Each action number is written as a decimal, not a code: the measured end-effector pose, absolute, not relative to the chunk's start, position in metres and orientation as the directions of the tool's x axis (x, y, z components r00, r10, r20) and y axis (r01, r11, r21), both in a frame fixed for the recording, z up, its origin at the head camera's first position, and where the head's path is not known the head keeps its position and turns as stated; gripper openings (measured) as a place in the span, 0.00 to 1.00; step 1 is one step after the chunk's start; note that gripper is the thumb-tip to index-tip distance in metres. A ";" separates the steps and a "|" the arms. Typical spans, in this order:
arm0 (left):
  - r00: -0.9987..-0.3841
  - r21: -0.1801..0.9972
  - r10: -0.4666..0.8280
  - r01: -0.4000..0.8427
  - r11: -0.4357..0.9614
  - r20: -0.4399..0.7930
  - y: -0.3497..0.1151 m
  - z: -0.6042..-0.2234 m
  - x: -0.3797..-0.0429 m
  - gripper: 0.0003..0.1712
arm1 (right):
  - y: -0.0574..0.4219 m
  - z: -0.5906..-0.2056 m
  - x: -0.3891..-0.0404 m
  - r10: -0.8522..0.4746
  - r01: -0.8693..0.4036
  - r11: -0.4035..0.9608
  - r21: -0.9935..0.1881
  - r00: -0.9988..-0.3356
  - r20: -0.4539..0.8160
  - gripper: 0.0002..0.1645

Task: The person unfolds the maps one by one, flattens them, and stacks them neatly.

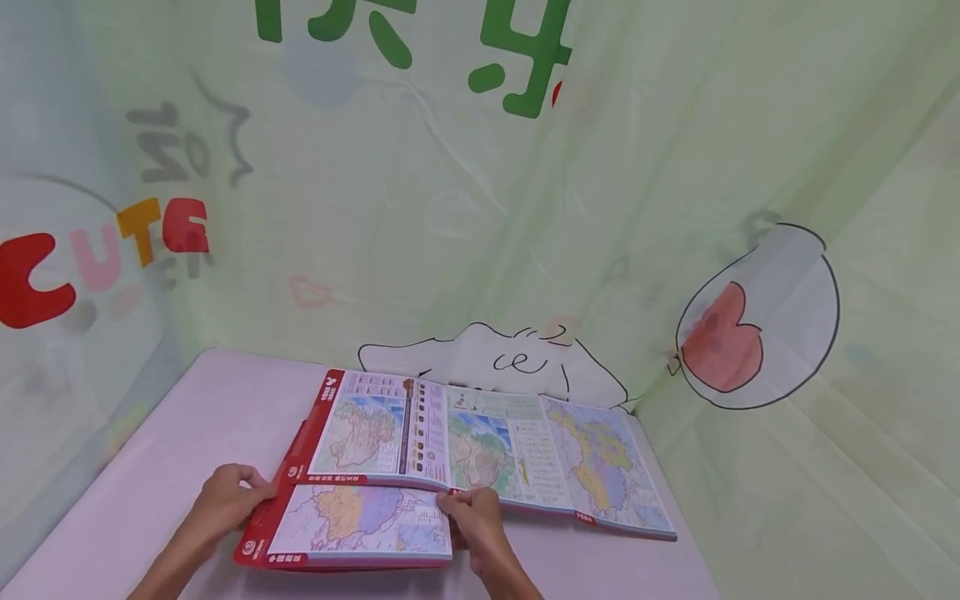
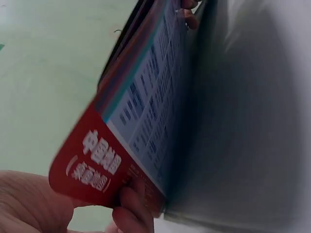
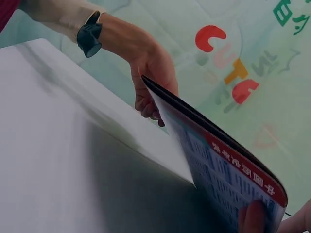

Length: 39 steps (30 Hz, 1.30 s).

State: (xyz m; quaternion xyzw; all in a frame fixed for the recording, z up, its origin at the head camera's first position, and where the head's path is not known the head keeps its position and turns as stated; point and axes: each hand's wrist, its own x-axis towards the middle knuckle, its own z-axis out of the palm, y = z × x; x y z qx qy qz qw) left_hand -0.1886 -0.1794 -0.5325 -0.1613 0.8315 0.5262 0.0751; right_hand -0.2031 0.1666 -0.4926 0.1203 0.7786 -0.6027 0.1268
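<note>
A folded paper map [image 1: 352,521] with a red left edge is held near the front of the table in the head view, raised and tilted off it. My left hand [image 1: 228,502] grips its red left edge; the left wrist view shows curled fingers [image 2: 133,208] at the red corner. At the opposite edge, my right hand [image 1: 478,521] pinches the map between thumb and fingers, with fingers [image 3: 253,218] on its printed underside in the right wrist view. Another red-edged map [image 1: 363,429] lies just behind it, and seems to overlap its far edge.
To the right, two more folded maps [image 1: 487,454] [image 1: 611,467] lie side by side on the pale table [image 1: 187,417]. A printed cloth curtain [image 1: 420,208] hangs behind and around the table.
</note>
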 end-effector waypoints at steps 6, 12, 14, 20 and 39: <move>-0.937 0.875 -0.110 -0.348 0.337 -0.331 -0.182 -0.526 -0.183 0.17 | 0.172 -0.496 -0.203 0.024 0.344 0.246 -0.906 -0.937 -0.349 0.14; -0.931 0.874 -0.095 -0.363 0.323 -0.352 -0.180 -0.516 -0.173 0.18 | 0.177 -0.493 -0.195 -0.003 0.324 0.239 -0.915 -0.942 -0.334 0.15; -0.931 0.872 -0.083 -0.361 0.332 -0.354 -0.180 -0.512 -0.171 0.18 | 0.179 -0.491 -0.192 -0.015 0.319 0.230 -0.920 -0.944 -0.331 0.16; -0.947 0.881 0.049 -0.277 0.384 -0.318 -0.185 -0.502 -0.162 0.17 | 0.188 -0.483 -0.184 -0.043 0.322 0.209 -0.923 -0.940 -0.338 0.15; -0.931 0.911 0.263 -0.136 0.390 -0.252 -0.190 -0.462 -0.139 0.18 | 0.208 -0.443 -0.167 -0.223 0.336 0.230 -0.913 -0.895 -0.386 0.19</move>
